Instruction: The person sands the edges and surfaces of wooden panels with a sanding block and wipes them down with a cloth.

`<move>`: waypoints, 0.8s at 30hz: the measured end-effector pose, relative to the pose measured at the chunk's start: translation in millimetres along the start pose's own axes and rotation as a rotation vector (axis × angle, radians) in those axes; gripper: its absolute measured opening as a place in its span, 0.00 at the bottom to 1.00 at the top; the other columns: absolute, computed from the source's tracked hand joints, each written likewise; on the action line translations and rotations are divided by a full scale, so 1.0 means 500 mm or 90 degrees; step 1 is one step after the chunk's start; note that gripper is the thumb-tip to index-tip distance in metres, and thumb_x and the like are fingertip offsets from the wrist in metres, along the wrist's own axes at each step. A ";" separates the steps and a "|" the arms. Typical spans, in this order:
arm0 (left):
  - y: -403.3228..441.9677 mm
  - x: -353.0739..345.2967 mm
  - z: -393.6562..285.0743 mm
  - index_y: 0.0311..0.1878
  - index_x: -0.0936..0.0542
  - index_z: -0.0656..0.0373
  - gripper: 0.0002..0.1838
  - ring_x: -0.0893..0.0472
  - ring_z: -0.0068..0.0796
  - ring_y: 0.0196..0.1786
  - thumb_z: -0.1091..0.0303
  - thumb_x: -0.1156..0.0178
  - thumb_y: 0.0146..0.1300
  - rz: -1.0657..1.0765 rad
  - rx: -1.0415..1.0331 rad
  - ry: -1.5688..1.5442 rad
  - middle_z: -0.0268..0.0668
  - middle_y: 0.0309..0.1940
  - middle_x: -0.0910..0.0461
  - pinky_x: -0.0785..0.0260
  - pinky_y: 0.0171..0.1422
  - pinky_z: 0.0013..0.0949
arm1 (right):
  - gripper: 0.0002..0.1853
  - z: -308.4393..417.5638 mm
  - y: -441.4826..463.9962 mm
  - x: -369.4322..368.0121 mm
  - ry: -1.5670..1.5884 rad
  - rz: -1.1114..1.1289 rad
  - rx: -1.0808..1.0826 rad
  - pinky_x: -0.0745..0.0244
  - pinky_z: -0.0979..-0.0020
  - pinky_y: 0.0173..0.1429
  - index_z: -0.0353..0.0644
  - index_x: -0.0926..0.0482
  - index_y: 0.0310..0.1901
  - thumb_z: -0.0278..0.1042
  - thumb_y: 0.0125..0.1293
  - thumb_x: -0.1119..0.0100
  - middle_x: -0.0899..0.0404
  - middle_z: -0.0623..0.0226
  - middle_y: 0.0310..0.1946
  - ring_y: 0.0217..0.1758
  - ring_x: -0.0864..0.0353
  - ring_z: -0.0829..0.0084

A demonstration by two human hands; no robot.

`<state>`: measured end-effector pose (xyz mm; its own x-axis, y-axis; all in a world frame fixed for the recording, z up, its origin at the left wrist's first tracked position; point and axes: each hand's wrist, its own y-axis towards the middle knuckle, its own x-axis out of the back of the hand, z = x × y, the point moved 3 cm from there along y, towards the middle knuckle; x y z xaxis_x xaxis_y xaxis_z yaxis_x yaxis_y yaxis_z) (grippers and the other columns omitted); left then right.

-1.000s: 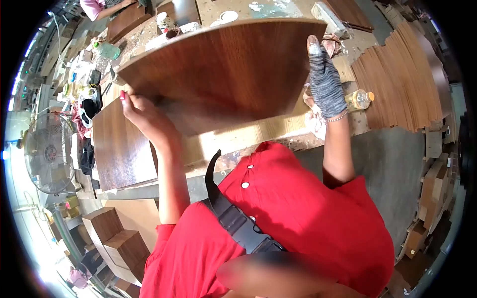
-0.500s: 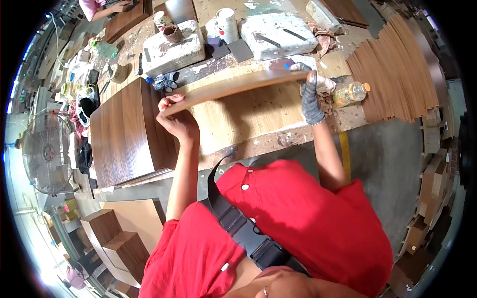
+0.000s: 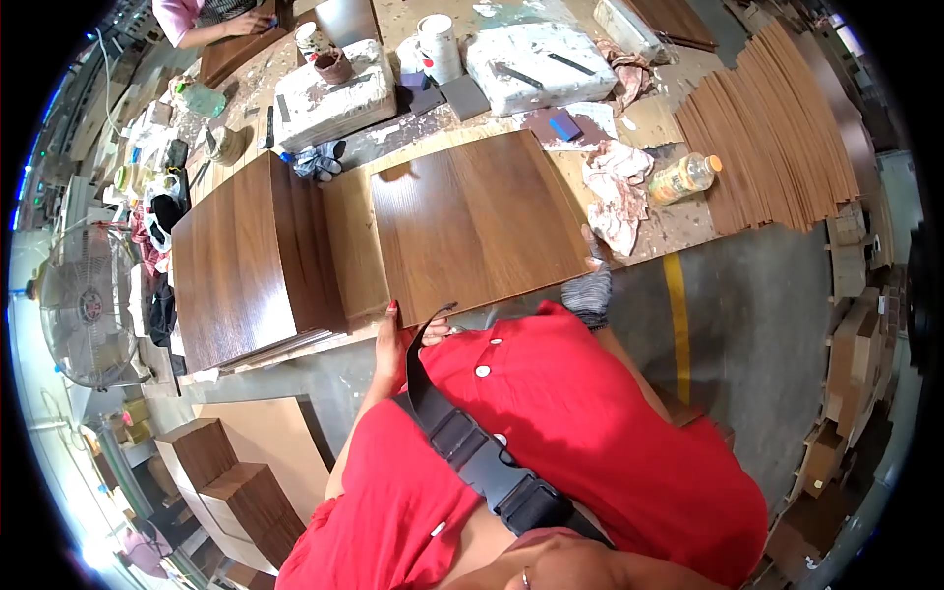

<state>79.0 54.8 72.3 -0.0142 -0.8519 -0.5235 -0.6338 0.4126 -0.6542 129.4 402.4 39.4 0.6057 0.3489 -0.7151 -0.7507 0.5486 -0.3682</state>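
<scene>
A dark brown wood-grain panel [image 3: 482,221] lies face up at the near edge of the workbench. My left hand [image 3: 395,339] grips its near left corner, thumb against the edge and other fingers partly hidden below. At the near right corner, my right hand [image 3: 588,285] holds the panel's side; it wears a grey striped glove with bare fingertips. A stack of similar panels [image 3: 236,261] stands just left of it. Beyond its far right corner lies a blue sanding block [image 3: 564,126], with a stained cloth [image 3: 617,192] to the right.
A bottle with an orange cap [image 3: 685,179] stands near a large row of thin brown boards [image 3: 772,133]. Paint-spattered white blocks [image 3: 539,67] and a white cup [image 3: 439,47] sit at the back. Another person's hand [image 3: 254,24] works at the far left. A fan [image 3: 90,305] stands left.
The panel was held up edge-on in both hands; it has come down flat on the bench. Both hands have moved toward my body, to its near corners.
</scene>
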 end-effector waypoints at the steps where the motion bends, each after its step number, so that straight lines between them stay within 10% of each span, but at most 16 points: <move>1: 0.004 0.017 0.013 0.59 0.28 0.75 0.39 0.14 0.43 0.40 0.38 0.59 0.76 -0.011 0.008 0.028 0.58 0.44 0.17 0.21 0.47 0.38 | 0.33 -0.002 0.003 0.008 -0.018 -0.034 0.000 0.34 0.58 0.75 0.38 0.35 0.73 0.29 0.63 0.56 0.30 0.55 0.70 0.70 0.30 0.58; 6: 0.065 0.140 0.076 0.44 0.23 0.71 0.38 0.15 0.37 0.29 0.36 0.60 0.76 -0.076 0.095 0.148 0.52 0.31 0.15 0.23 0.36 0.33 | 0.30 -0.022 0.012 0.054 -0.005 -0.039 -0.064 0.35 0.60 0.75 0.38 0.30 0.70 0.28 0.65 0.58 0.30 0.58 0.69 0.72 0.32 0.60; 15: 0.062 0.083 0.031 0.30 0.23 0.66 0.40 0.18 0.35 0.21 0.30 0.54 0.71 -0.189 0.008 0.261 0.48 0.21 0.17 0.26 0.26 0.32 | 0.14 0.113 0.051 0.014 -0.970 0.021 0.594 0.27 0.65 0.56 0.35 0.20 0.51 0.31 0.68 0.42 0.21 0.56 0.42 0.44 0.22 0.63; 18: 0.084 0.120 0.044 0.30 0.24 0.65 0.39 0.18 0.35 0.21 0.30 0.53 0.71 -0.215 0.026 0.309 0.46 0.21 0.17 0.27 0.24 0.33 | 0.28 0.212 0.093 -0.024 -1.242 -0.152 0.569 0.30 0.50 0.64 0.45 0.25 0.64 0.38 0.62 0.34 0.28 0.50 0.58 0.60 0.29 0.49; 24: 0.065 0.087 0.022 0.32 0.26 0.67 0.37 0.18 0.37 0.20 0.35 0.56 0.74 -0.218 -0.038 0.458 0.49 0.18 0.19 0.31 0.22 0.35 | 0.27 0.216 0.231 0.038 -1.540 -0.185 0.333 0.29 0.51 0.63 0.51 0.26 0.67 0.44 0.66 0.40 0.28 0.43 0.57 0.61 0.27 0.45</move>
<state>66.3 34.7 22.3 -0.2946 -0.9356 0.1949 -0.7332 0.0905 -0.6740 82.4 554.6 47.7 0.0366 -0.0774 0.9963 -0.7653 0.6390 0.0778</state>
